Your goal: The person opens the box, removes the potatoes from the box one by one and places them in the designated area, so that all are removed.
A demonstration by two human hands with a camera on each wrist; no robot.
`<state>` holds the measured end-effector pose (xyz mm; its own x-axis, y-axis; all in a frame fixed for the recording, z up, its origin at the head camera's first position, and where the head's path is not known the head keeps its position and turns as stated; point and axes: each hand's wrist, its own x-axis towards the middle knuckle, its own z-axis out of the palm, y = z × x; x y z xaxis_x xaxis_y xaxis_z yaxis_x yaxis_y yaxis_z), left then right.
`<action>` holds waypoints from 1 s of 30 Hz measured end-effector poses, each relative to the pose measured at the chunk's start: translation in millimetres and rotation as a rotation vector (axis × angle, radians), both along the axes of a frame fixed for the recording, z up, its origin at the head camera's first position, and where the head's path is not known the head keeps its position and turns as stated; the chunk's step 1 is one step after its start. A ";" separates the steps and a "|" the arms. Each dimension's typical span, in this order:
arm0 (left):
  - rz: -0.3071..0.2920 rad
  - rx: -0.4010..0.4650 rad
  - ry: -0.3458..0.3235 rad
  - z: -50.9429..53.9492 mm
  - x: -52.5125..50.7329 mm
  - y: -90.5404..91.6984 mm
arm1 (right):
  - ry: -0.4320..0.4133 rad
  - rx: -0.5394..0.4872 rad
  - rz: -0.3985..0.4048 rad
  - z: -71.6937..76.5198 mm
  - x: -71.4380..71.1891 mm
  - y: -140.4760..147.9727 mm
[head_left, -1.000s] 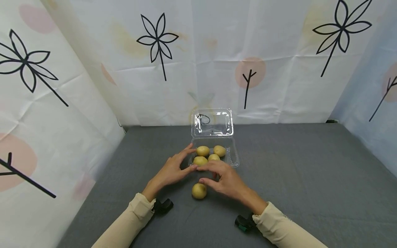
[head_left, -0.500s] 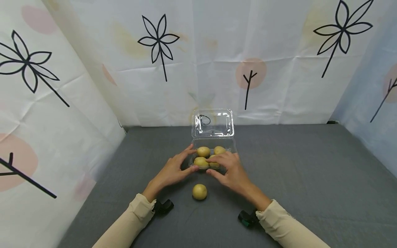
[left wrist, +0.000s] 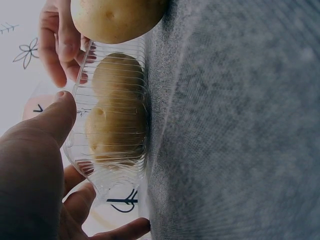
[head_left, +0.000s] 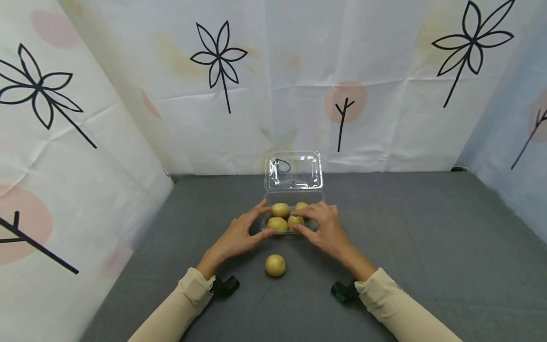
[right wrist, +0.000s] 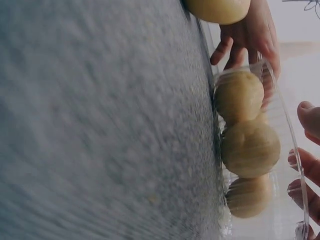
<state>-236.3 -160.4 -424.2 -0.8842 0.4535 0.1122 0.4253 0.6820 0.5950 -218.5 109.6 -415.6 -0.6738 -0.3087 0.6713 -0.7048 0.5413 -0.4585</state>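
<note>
- Step in hand, by our read: loading the clear box (head_left: 290,196). Four potatoes (head_left: 277,224) sit inside; lid (head_left: 304,172) stands hinged up at the back.
- Our left hand (head_left: 239,232): grip spread wide round the box's left end, thumb by the near rim. Looks like steadying, not clamping.
- Our right hand (head_left: 325,227): over the box's right part, thumb and fingers apart, no potato held that we can see.
- One loose potato (head_left: 275,265) rests on the worktop (head_left: 406,237), near side of the box.
- Next move probably calls for our right hand on that one, then lifting over the near rim.
</note>
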 end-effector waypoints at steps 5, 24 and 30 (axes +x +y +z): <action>-0.003 0.011 -0.014 1.2 0.8 1.1 | -0.032 0.005 -0.007 -2.6 -6.5 3.0; -0.009 0.004 -0.013 0.9 0.8 1.0 | -0.215 0.136 -0.085 4.9 -12.1 4.0; -0.006 0.005 -0.012 2.0 1.6 0.9 | -0.260 0.209 -0.096 10.1 -13.7 2.3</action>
